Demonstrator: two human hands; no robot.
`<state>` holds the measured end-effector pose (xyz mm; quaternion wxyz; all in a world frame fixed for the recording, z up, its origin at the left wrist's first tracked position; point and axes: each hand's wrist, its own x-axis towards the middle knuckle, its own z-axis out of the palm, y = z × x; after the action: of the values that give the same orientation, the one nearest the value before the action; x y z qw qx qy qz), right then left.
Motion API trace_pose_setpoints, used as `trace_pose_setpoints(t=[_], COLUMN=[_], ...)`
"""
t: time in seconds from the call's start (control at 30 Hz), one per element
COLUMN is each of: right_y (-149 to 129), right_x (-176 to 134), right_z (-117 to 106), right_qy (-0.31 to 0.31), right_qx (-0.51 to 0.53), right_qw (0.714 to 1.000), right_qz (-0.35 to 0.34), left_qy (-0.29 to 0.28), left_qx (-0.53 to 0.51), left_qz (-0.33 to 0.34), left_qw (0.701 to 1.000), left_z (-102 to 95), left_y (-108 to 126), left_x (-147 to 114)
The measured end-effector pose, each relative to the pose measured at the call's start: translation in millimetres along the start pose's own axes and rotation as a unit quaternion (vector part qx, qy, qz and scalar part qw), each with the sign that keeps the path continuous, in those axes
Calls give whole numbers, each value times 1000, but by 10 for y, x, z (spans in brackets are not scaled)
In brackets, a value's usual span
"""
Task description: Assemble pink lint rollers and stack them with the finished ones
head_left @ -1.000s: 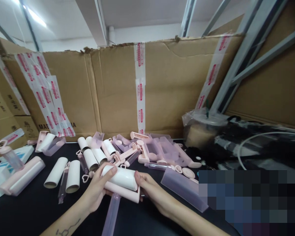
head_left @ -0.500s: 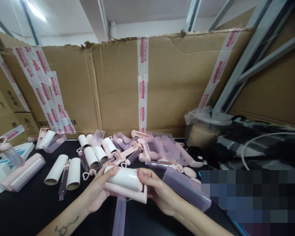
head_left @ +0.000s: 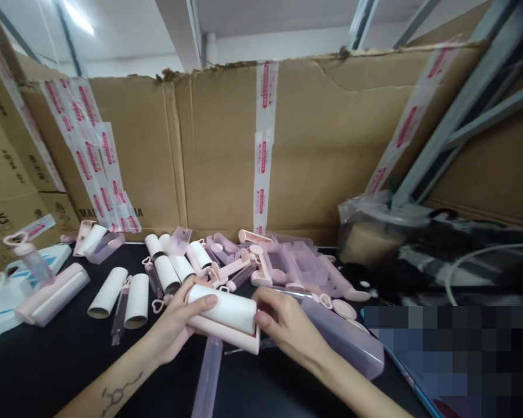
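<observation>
My left hand [head_left: 185, 316] is wrapped round the left part of a lint roller, its thumb lying across the white sticky roll [head_left: 229, 309]. The roll sits in a pale pink holder [head_left: 226, 332], which shows along its lower side. At the right end, my right hand [head_left: 279, 319] has its fingers curled in and its thumb against the end of the holder; the fingertips are partly hidden. Just below the roller, a clear purplish handle [head_left: 207, 377] slants down to the bottom edge. A long translucent purple cover [head_left: 346, 337] lies beyond my right wrist.
Several white rolls [head_left: 108, 292] and pink and purple parts [head_left: 287, 264] lie along the back of the black table. An assembled pink roller [head_left: 52, 293] is at left. A cardboard wall [head_left: 218, 151] stands behind. A bagged drink cup [head_left: 370, 232] sits at back right.
My right thumb has slid off the top of the roll to its right end, and the right fingers have curled in. The roll now lies flatter in the holder. The view has shifted slightly left.
</observation>
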<state>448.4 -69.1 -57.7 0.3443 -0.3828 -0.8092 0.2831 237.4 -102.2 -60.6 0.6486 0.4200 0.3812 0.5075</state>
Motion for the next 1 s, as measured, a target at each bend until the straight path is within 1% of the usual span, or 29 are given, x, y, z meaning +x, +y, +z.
trace_pose_setpoints(t=[0.07, 0.1, 0.13, 0.17, 0.23, 0.27, 0.3, 0.33, 0.37, 0.43, 0.47, 0.5, 0.57, 0.63, 0.67, 0.7, 0.73, 0.77, 0.83, 0.87, 0.93, 0.97, 1.0], right_y=[-57, -86, -109, -124, -137, -137, -136, -134, -130, -104, -76, -35, 74, 191, 235, 263, 270, 256, 173, 115, -1, -45, -76], right_x=[-13, -17, -16, -12, 6, 16, 24, 28, 27, 8, -10, -33, -81, -117, -127, -132, -132, -130, -114, -100, -55, -25, 9], right_z=[12, 28, 45, 58, 50, 19, -34, -110, -207, -443, -565, -676, -841, -918, -935, -947, -962, -982, -1030, -1044, -1016, -967, -897], right_qy=[-30, -32, -23, 0, 55, 74, 81, 76, 61, 19, 2, -11, -38, -61, -72, -80, -85, -84, -63, -42, 23, 58, 89], right_qx=[70, 104, 129, 146, 151, 139, 118, 91, 58, -34, -94, -163, -286, -338, -345, -346, -342, -332, -286, -243, -122, -58, -3], right_qw=[997, 994, 991, 989, 986, 987, 989, 993, 996, 999, 995, 985, 948, 914, 902, 897, 898, 906, 936, 955, 987, 994, 995], right_qz=[8, 16, 24, 30, 39, 38, 31, 20, 10, 10, 27, 58, 131, 218, 248, 264, 263, 250, 196, 162, 98, 73, 55], left_qy=[-1, 3, 6, 2, -38, -69, -97, -112, -113, -81, -60, -40, -9, 7, 10, 11, 12, 13, 13, 15, 16, 15, 14], left_qx=[1, -10, -28, -46, -43, -10, 38, 91, 141, 218, 244, 268, 313, 349, 362, 371, 376, 376, 371, 372, 386, 404, 426], left_qz=[-2, -1, 2, 4, -15, -34, -54, -68, -67, -28, -1, 25, 58, 59, 53, 48, 50, 58, 83, 90, 97, 109, 129], left_qw=[1000, 1000, 1000, 999, 998, 997, 993, 987, 981, 972, 968, 962, 948, 935, 931, 927, 925, 925, 925, 924, 917, 908, 895], left_z=[5, 7, 8, 10, 14, 14, 12, 6, -5, -47, -76, -106, -162, -195, -200, -198, -190, -177, -144, -128, -99, -87, -79], left_y=[1, -1, -4, -9, -25, -37, -49, -61, -72, -84, -85, -83, -73, -64, -61, -58, -56, -55, -51, -47, -38, -31, -24], left_x=[-12, -17, -22, -25, -25, -20, -12, 0, 15, 53, 74, 93, 126, 146, 149, 147, 140, 129, 96, 78, 46, 33, 22])
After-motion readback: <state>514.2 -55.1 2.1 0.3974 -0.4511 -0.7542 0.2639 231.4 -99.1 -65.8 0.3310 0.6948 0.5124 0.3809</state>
